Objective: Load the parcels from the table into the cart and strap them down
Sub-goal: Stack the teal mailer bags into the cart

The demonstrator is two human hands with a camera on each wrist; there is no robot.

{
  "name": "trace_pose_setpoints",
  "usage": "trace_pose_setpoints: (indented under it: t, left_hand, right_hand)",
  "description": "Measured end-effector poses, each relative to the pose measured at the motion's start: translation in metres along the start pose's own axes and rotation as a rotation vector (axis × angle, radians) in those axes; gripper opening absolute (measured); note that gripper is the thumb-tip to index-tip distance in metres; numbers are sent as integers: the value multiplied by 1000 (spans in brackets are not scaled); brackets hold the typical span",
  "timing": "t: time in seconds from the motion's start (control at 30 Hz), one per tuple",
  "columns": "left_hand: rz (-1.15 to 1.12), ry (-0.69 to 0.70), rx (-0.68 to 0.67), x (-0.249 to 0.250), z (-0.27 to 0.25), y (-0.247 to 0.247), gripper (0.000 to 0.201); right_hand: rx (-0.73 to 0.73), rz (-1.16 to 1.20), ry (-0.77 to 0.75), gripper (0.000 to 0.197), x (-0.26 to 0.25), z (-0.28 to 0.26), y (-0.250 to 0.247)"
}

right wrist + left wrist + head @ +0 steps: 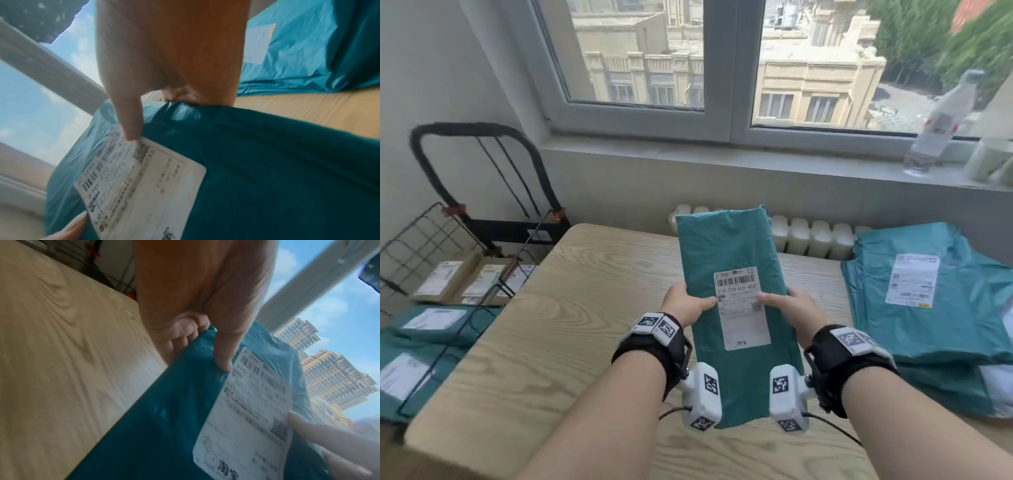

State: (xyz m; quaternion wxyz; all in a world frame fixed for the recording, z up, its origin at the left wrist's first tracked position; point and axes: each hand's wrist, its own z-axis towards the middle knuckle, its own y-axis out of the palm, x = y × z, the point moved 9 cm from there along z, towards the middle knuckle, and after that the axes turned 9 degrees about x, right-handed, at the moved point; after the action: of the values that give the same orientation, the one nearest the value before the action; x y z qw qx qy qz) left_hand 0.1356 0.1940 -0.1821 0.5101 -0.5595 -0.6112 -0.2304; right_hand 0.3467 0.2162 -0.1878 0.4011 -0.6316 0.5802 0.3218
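One table [544,342], light wood grain, is our landmark; we place everything else against it. Off its left edge stands the cart [469,192], a black wire basket with an upright looped handle. Inside the basket we count at least three brown boxes [445,281] side by side at the back, and two teal bags [431,323] with white labels nearer us. On the table's right end lies a stack of teal parcels [928,308]; the exact count is unclear, as they overlap. Above the table's middle we hold one teal parcel [732,260], long axis running away from us toward the window, far end raised, white label [739,305] face up. Our left hand [688,305] grips its left edge and our right hand [787,308] its right edge, each thumb pressed on top at the label, fingers curled beneath.
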Motion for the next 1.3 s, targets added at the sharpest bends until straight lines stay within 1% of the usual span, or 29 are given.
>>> trace_pose_setpoints:
  t: [0.17, 0.23, 0.3, 0.43, 0.57, 0.63, 0.67, 0.73, 0.77, 0.83, 0.87, 1.03, 1.13, 1.27, 1.3]
  left_hand:
    - [-11, -23, 85, -41, -3, -95, 31]
    - [-16, -30, 127, -59, -4, -134, 33]
    - [-24, -49, 161, -78, -6, -172, 36]
    - [-62, -78, 207, -114, -11, -242, 40]
    - [-145, -132, 253, -143, -14, -304, 33]
    - [-207, -152, 258, -152, -14, -328, 25]
    - [-243, -157, 264, -155, -14, -339, 26]
    - [-303, -171, 281, -163, -12, -359, 35]
    - [-338, -177, 295, -167, -10, -368, 35]
    - [-393, -176, 336, -174, -7, -385, 27]
    - [-408, -181, 351, -178, -3, -393, 28]
    - [-462, -205, 397, -195, 17, -426, 43]
    - [-465, -215, 414, -196, 33, -446, 52]
    - [-464, -241, 443, -199, 68, -480, 65]
    - [-483, -249, 453, -200, 78, -488, 65]
  right_hand:
    - [-75, -56, -17, 25, 3, -30, 93]
    - [-114, -60, -25, 17, 5, -45, 132]
    - [-139, -67, -33, 14, 9, -59, 168]
    - [-203, -94, -39, 18, 18, -85, 238]
    - [-261, -123, -46, 23, 20, -108, 300]
    - [-278, -143, -49, 24, 19, -117, 324]
    - [-288, -154, -54, 24, 17, -121, 336]
    - [-308, -179, -53, 25, 15, -127, 358]
    - [-320, -188, -51, 26, 13, -129, 369]
    - [-345, -200, -52, 26, 9, -132, 388]
    - [-355, -207, -55, 26, 7, -133, 398]
    - [-371, -258, -90, 20, -5, -129, 443]
    - [-381, -266, -90, 19, -8, -118, 470]
    - [-393, -274, -86, 23, -15, -99, 512]
    - [-398, -282, -93, 24, -18, -95, 522]
